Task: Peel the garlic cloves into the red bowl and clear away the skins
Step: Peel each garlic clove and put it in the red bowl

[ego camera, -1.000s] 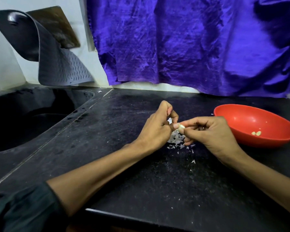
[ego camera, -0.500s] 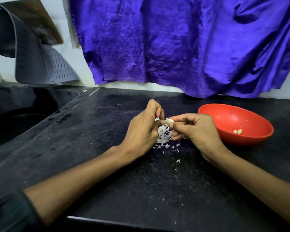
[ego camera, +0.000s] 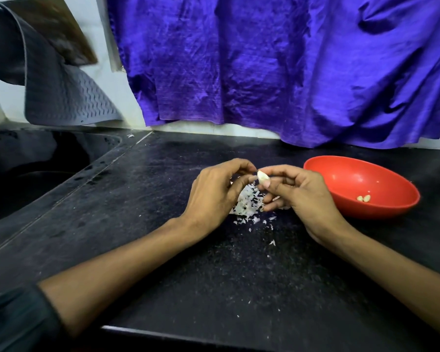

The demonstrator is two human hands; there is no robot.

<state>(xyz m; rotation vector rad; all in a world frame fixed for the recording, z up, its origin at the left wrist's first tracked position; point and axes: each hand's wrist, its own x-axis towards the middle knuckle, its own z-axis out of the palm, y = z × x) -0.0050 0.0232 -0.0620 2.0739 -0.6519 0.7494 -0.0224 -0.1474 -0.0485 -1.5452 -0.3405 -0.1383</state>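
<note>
Black counter (ego camera: 137,199); skins (ego camera: 247,204) between hands

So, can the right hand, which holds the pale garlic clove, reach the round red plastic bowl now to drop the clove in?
Probably yes. The right hand pinches the pale garlic clove just beside the round red plastic bowl, and nothing stands between them on the black counter. The left hand is on the far side.

A dark sleeve (ego camera: 15,318) covers the left upper forearm; both forearms and hands are otherwise bare, ringless.
</note>
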